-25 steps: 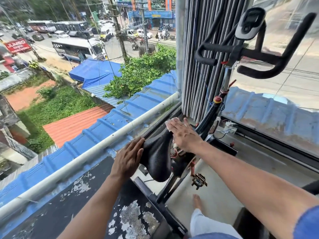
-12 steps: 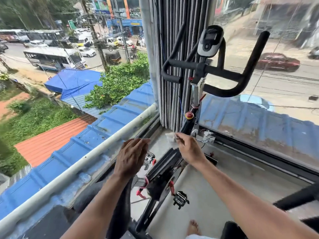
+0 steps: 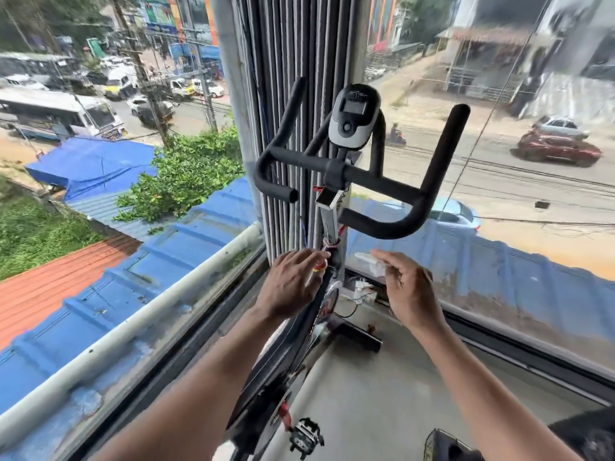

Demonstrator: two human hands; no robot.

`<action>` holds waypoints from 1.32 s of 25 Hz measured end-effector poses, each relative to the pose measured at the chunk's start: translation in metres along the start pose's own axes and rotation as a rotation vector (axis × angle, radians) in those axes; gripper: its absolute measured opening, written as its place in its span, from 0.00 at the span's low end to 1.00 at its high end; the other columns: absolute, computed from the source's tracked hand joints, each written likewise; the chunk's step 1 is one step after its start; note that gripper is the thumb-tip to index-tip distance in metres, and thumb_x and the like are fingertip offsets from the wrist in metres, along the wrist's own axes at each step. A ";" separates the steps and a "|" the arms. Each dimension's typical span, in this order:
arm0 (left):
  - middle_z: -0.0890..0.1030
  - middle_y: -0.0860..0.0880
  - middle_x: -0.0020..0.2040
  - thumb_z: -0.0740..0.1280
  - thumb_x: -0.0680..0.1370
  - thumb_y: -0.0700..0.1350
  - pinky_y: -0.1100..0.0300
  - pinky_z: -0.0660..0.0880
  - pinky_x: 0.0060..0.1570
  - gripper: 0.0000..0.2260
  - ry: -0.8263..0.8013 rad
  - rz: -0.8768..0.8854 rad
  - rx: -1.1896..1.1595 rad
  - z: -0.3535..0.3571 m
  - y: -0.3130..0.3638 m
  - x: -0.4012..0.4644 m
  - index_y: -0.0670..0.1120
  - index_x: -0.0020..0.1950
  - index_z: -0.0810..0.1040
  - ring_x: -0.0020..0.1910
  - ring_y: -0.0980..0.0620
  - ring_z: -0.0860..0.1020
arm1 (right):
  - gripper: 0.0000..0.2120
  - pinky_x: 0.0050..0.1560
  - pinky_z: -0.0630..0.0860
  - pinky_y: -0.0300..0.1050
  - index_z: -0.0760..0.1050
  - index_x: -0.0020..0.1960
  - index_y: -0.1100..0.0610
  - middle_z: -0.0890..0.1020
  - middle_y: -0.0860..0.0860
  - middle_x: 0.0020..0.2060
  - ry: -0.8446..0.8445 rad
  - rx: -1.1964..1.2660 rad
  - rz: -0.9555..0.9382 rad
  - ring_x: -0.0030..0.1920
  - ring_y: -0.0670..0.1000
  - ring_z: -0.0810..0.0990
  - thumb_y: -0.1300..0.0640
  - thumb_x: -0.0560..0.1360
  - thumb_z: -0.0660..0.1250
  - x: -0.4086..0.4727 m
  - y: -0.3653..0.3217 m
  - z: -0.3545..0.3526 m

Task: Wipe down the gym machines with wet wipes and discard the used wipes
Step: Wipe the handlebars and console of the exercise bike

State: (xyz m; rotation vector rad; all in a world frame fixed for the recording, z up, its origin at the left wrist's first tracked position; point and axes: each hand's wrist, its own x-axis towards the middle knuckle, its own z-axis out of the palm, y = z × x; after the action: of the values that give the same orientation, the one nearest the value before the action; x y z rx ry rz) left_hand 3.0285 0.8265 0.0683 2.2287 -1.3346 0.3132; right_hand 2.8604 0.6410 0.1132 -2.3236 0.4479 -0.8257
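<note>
A black exercise bike stands in a glass corner; its handlebar (image 3: 362, 179) and grey console (image 3: 353, 116) rise above my hands. My right hand (image 3: 411, 292) is raised just right of the handlebar post (image 3: 329, 224) and pinches a crumpled white wet wipe (image 3: 367, 261) at its fingertips, clear of the bike. My left hand (image 3: 293, 284) reaches in from the left with relaxed fingers. Its fingertips are at the post by a red and yellow knob (image 3: 320, 267), which they partly hide. The dark frame (image 3: 293, 354) runs down between my forearms to a pedal (image 3: 306, 437).
Floor-to-ceiling window panes (image 3: 499, 261) close in the bike on the left and front. Grey vertical blinds (image 3: 283, 94) hang bunched in the corner behind the handlebar. A white power adapter with wires (image 3: 359, 287) lies at the window base. Grey floor (image 3: 382, 394) spreads to the right of the frame.
My view swung up from the saddle to the handlebar. My right hand carried the wipe off the saddle, forward and up beside the post. My left hand left the saddle and moved to the post.
</note>
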 end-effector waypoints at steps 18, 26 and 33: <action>0.76 0.49 0.72 0.60 0.83 0.52 0.47 0.70 0.70 0.20 0.014 0.148 0.018 0.004 -0.091 0.154 0.50 0.74 0.73 0.68 0.47 0.74 | 0.17 0.51 0.85 0.52 0.82 0.64 0.57 0.86 0.53 0.55 0.071 -0.294 -0.192 0.52 0.54 0.86 0.63 0.76 0.74 0.123 -0.008 0.028; 0.54 0.50 0.85 0.49 0.84 0.62 0.45 0.48 0.82 0.30 -0.176 0.306 0.157 0.006 -0.092 0.231 0.52 0.84 0.57 0.84 0.48 0.51 | 0.17 0.56 0.83 0.53 0.82 0.64 0.58 0.84 0.53 0.61 0.140 -0.376 -0.167 0.58 0.53 0.84 0.65 0.76 0.71 0.155 0.000 0.033; 0.53 0.54 0.85 0.49 0.86 0.56 0.41 0.52 0.82 0.27 -0.156 0.373 0.170 0.024 -0.103 0.244 0.53 0.85 0.54 0.84 0.45 0.49 | 0.23 0.65 0.76 0.49 0.77 0.69 0.60 0.80 0.58 0.66 0.044 -0.505 -0.139 0.65 0.57 0.79 0.71 0.76 0.65 0.130 0.009 0.105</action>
State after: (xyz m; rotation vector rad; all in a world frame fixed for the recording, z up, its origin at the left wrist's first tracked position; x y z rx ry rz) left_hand 3.2357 0.6693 0.1243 2.1647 -1.8749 0.4045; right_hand 3.0257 0.6169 0.1016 -2.8311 0.5707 -0.9110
